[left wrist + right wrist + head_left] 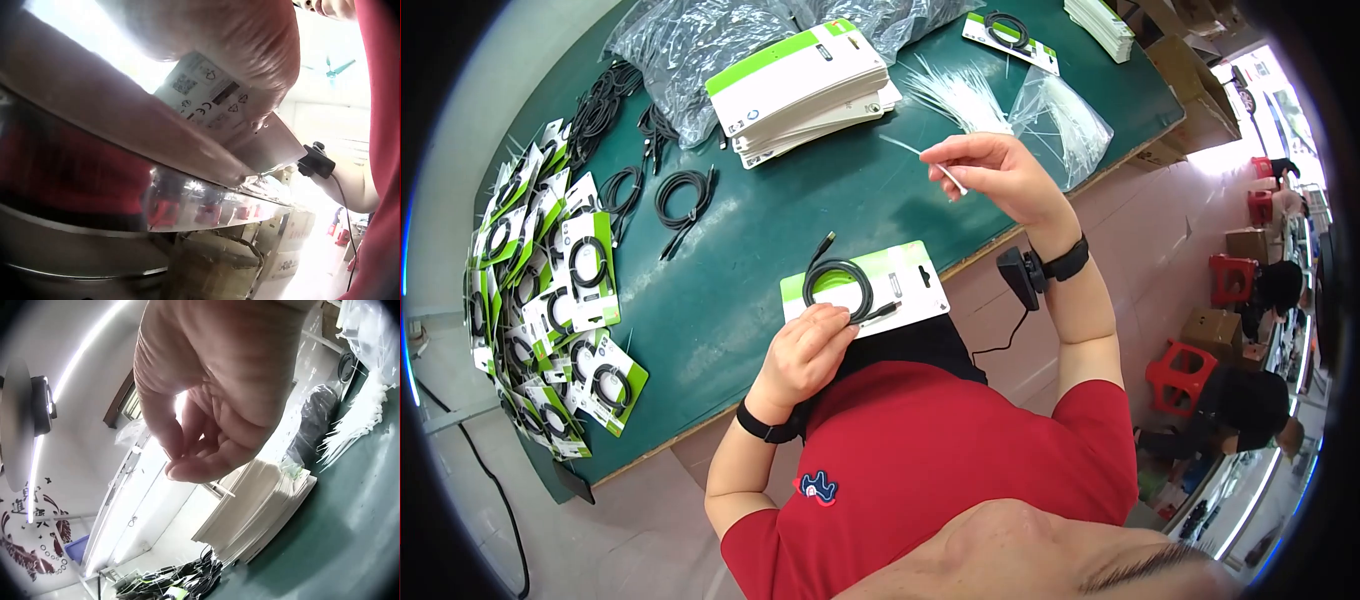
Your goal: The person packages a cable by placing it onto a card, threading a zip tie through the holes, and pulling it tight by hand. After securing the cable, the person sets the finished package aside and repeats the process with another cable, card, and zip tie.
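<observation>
The left hand [808, 352] holds a green-and-white card [912, 282] at the table's front edge, its fingers on a coiled black cable [862, 290] lying on the card. In the left wrist view the card's printed back [209, 94] shows beneath the left hand [231, 37]. Above and right of the card, the right hand [1000, 175] pinches a thin white zip tie [900, 145] between thumb and fingers. In the right wrist view the fingertips of the right hand [209, 394] meet, with a bit of the tie [222, 489] showing past them.
Carded cables [550, 290] pile up at the table's left. Loose coiled cables [683, 200] lie beside them. A stack of cards [800, 85], plastic bags [690, 60], loose zip ties [970, 95] and a bag of ties [1065, 130] are along the far side.
</observation>
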`<act>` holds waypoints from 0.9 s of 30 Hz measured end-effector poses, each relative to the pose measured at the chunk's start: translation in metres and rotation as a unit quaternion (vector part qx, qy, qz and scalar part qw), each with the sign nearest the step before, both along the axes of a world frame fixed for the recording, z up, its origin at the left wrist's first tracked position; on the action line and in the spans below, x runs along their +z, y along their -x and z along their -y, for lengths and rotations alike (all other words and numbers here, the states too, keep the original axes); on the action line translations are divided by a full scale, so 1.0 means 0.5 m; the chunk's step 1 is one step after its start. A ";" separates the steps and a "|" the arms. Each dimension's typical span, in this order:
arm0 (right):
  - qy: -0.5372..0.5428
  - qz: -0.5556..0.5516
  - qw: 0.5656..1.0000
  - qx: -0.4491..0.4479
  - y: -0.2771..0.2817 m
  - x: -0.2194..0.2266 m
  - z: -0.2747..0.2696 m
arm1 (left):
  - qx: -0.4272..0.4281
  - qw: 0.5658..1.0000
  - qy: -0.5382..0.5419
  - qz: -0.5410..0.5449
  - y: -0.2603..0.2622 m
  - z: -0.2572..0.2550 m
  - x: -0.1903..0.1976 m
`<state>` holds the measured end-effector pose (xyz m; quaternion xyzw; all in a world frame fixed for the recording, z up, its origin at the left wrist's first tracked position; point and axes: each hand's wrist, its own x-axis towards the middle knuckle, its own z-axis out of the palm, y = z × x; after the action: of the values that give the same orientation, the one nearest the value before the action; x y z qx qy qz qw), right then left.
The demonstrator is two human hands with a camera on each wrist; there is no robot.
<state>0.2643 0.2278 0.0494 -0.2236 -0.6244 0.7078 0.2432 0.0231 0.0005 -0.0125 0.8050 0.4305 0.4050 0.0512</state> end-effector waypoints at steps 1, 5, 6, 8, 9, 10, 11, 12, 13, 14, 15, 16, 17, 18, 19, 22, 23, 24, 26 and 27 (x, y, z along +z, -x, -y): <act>-0.045 -0.002 0.999 -0.010 0.008 0.006 0.008 | 0.003 1.000 0.002 0.004 0.001 -0.001 0.005; -0.181 -0.041 0.982 -0.039 0.041 0.023 0.043 | 0.025 0.999 0.025 0.036 0.009 -0.012 0.036; -0.237 -0.068 0.967 -0.064 0.045 0.029 0.051 | 0.035 0.999 0.027 0.032 0.012 -0.012 0.047; -0.290 -0.100 0.948 -0.084 0.057 0.043 0.066 | 0.063 0.992 0.077 0.073 0.018 -0.015 0.070; -0.276 -0.118 0.949 -0.101 0.063 0.050 0.073 | 0.075 0.988 0.100 0.095 0.023 -0.018 0.077; -0.262 -0.136 0.948 -0.119 0.069 0.057 0.081 | 0.082 0.987 0.099 0.093 0.029 -0.022 0.081; -0.247 -0.153 0.947 -0.137 0.074 0.064 0.089 | 0.070 0.985 0.112 0.111 0.036 -0.029 0.084; -0.247 -0.156 0.947 -0.133 0.077 0.072 0.099 | 0.057 0.982 0.125 0.128 0.043 -0.034 0.087; -0.237 -0.140 0.954 -0.119 0.078 0.080 0.110 | 0.043 0.979 0.138 0.145 0.048 -0.036 0.090; -0.228 -0.123 0.960 -0.105 0.079 0.086 0.120 | 0.047 0.979 0.138 0.145 0.051 -0.035 0.094; -0.218 -0.105 0.966 -0.091 0.081 0.088 0.127 | 0.054 0.946 0.231 0.219 0.052 -0.033 0.097; -0.217 -0.106 0.966 -0.088 0.085 0.083 0.134 | 0.059 0.899 0.321 0.292 0.053 -0.031 0.100; -0.232 -0.092 0.965 -0.076 0.089 0.074 0.141 | 0.063 0.838 0.405 0.360 0.055 -0.030 0.104; -0.248 -0.079 0.964 -0.064 0.095 0.063 0.147 | 0.066 0.838 0.405 0.360 0.057 -0.031 0.111; -0.262 -0.065 0.961 -0.052 0.101 0.056 0.152 | 0.072 0.801 0.461 0.375 0.059 -0.034 0.120; -0.332 -0.043 0.942 -0.027 0.115 0.046 0.160 | 0.083 0.714 0.565 0.404 0.058 -0.038 0.126; -0.367 -0.032 0.930 -0.016 0.118 0.044 0.161 | 0.084 0.705 0.570 0.412 0.055 -0.038 0.121; -0.366 -0.032 0.930 -0.014 0.121 0.041 0.162 | 0.084 0.696 0.575 0.421 0.053 -0.038 0.115; -0.403 -0.040 0.914 -0.017 0.127 0.036 0.163 | 0.085 0.686 0.580 0.430 0.050 -0.038 0.110; -0.421 -0.044 0.906 -0.018 0.128 0.035 0.163 | 0.088 0.685 0.582 0.430 0.050 -0.039 0.111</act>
<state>0.2004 0.1464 0.0667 -0.0803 -0.8487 0.3836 0.3550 -0.0018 0.0198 0.0430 0.3093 0.5787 0.3779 0.6532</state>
